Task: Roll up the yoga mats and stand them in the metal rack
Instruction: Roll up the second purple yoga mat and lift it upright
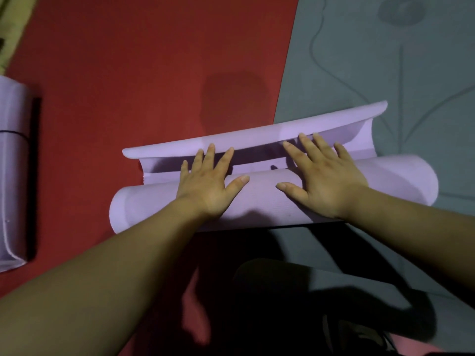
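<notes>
Rolled lilac mat (11,170) cut by left edge, olive sheet (12,27) cropped top-left, shadowed shape (282,304) below unidentifiable

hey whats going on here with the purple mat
A person is rolling up a purple yoga mat on the floor. The left hand and right hand both press flat on top of the roll, fingers spread. The mat is nearly rolled: only a short loose end is left, curling upward beyond the fingers. It lies across a red mat and a grey mat. A second purple roll lies at the left edge. No rack is in view.
</notes>
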{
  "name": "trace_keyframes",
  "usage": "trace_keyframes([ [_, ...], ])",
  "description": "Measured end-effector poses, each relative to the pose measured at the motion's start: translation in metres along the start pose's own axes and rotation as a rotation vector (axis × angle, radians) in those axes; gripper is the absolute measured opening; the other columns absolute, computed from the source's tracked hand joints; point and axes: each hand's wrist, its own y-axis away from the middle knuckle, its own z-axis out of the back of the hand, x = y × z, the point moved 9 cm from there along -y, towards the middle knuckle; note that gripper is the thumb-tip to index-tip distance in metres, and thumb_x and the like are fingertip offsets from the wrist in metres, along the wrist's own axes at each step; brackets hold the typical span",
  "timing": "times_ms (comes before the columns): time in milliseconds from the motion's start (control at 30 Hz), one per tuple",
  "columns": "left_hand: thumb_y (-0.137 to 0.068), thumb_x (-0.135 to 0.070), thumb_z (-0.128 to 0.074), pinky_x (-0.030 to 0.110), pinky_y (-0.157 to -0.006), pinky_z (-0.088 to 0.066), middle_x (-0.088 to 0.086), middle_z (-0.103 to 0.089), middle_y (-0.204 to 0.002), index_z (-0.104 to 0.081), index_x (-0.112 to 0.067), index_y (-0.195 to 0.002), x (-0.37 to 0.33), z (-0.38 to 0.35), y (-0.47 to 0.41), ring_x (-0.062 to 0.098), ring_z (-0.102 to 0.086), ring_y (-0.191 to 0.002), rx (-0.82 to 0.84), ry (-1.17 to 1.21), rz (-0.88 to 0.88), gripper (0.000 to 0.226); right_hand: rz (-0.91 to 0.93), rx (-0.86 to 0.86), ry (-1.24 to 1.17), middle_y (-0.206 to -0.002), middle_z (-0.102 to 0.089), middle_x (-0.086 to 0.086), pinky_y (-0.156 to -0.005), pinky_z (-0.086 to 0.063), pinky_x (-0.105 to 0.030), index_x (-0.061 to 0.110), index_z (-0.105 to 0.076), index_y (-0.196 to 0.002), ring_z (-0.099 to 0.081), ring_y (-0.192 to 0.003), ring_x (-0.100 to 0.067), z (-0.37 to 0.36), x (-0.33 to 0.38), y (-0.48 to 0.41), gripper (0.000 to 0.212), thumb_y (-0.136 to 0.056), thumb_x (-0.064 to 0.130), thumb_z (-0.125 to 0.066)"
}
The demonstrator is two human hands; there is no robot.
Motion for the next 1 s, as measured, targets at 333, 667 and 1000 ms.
trace_keyframes([
  [333,-0.089,-0.083,-0.03,0.054,-0.124,0.005,-0.005,0.015,-0.171,0.008,-0.047,-0.16,-0.006,-0.013,0.031,0.028,0.013,-0.158,-0.018,-0.005,0.025,0.088,-0.024,0.06,-0.101,-0.171,-0.008,-0.011,-0.124,-0.014,-0.058,0.036,-0.003,-0.162,-0.008,-0.158,-0.029,0.006,-0.012,-0.032,0.095,-0.085,0.089,-0.018],
  [667,-0.086,-0.088,-0.021,0.056,-0.126,0.001,0.0,0.011,-0.172,0.006,-0.047,-0.16,-0.002,0.002,0.0,0.032,0.008,-0.158,-0.007,-0.002,0.007,0.089,-0.005,-0.113,0.059,-0.163,-0.034,-0.017,-0.113,-0.032,-0.059,0.027,-0.03,-0.159,-0.038,-0.145,-0.042,0.007,-0.001,0.003,0.081,-0.094,0.075,-0.025],
  [1000,-0.089,-0.086,-0.02,0.058,-0.125,-0.001,0.001,0.006,-0.173,0.004,-0.043,-0.161,-0.002,0.016,-0.017,0.032,0.005,-0.158,0.003,0.01,0.009,0.087,-0.024,-0.051,0.034,-0.168,-0.024,-0.011,-0.114,-0.032,-0.06,0.031,-0.02,-0.162,-0.027,-0.152,-0.037,0.014,-0.011,-0.023,0.089,-0.088,0.082,-0.017],
])
